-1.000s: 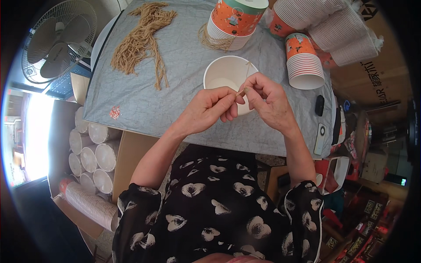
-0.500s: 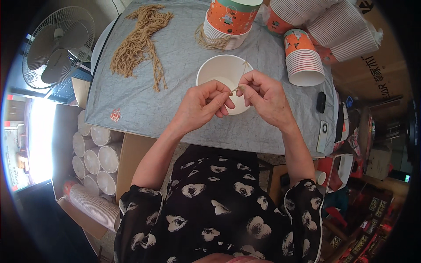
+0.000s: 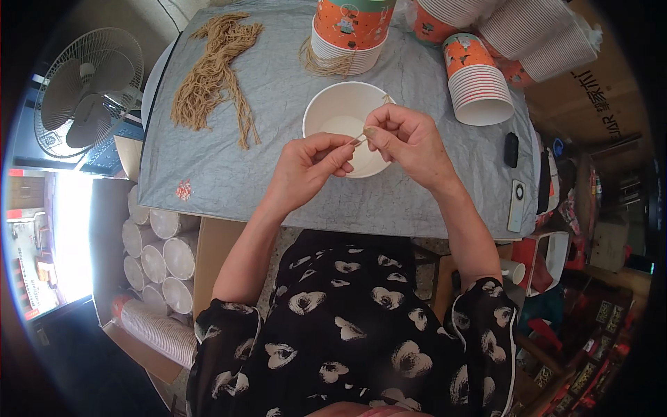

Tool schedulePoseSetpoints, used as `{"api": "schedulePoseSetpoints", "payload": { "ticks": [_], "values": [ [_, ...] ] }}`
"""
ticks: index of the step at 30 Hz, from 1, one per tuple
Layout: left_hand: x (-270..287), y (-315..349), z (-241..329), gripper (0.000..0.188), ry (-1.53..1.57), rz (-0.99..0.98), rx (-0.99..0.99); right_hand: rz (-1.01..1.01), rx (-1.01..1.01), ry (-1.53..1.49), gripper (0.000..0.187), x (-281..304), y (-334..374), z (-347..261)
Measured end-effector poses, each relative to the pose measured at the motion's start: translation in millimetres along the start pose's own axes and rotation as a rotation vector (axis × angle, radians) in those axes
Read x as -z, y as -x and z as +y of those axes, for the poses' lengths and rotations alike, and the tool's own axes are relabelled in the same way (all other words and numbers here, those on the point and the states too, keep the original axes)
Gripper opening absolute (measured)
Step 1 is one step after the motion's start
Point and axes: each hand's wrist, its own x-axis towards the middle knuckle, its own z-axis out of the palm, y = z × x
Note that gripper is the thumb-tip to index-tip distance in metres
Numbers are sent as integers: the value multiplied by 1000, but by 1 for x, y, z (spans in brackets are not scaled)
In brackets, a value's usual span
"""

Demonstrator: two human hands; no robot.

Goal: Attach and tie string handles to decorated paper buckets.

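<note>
My left hand point(image 3: 303, 167) and my right hand point(image 3: 411, 144) meet over a white round paper tub point(image 3: 322, 111). Between their pinched thumbs and forefingers runs a short piece of tan string point(image 3: 358, 140). A loose end of it sticks up past my right fingers at the tub's far rim. The tub stands mouth up on the grey table cover, its near side partly hidden by my hands. Behind it, a stack of orange-printed paper tubs point(image 3: 351, 31) has loops of tan string point(image 3: 325, 65) lying against its base. A bundle of tan strings point(image 3: 212, 76) lies at the far left.
On the right are a tilted stack of orange paper cups point(image 3: 479, 83), plastic-wrapped cup stacks point(image 3: 535, 38), a black object point(image 3: 511, 150) and a white remote-like object point(image 3: 516, 206). A fan point(image 3: 89, 97) stands left, above a carton point(image 3: 208, 257) beside wrapped cup stacks point(image 3: 167, 257).
The whole view has shifted slightly. My hands remain over the tub, still pinching the string, with my fingertips a little farther to the left in the picture.
</note>
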Motion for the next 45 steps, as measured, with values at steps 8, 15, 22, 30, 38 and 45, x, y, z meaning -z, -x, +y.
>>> {"api": "schedulePoseSetpoints", "payload": {
  "ticks": [8,15,22,30,38,45],
  "values": [
    [7,1,1,30,202,-109,88,-121,24,49,7,5,0,0],
    [6,-1,11,32,164,-173,199,-180,122,93,10,8,-2,6],
    [7,-1,16,38,206,-214,282,-205,158,143,8,9,0,4],
    [12,0,13,38,389,-293,289,-271,271,178,8,12,-2,4],
    [8,4,15,27,341,-176,214,-246,163,156,11,9,0,1],
    [4,4,10,23,100,22,103,-212,152,158,10,7,-2,3]
  ]
}}
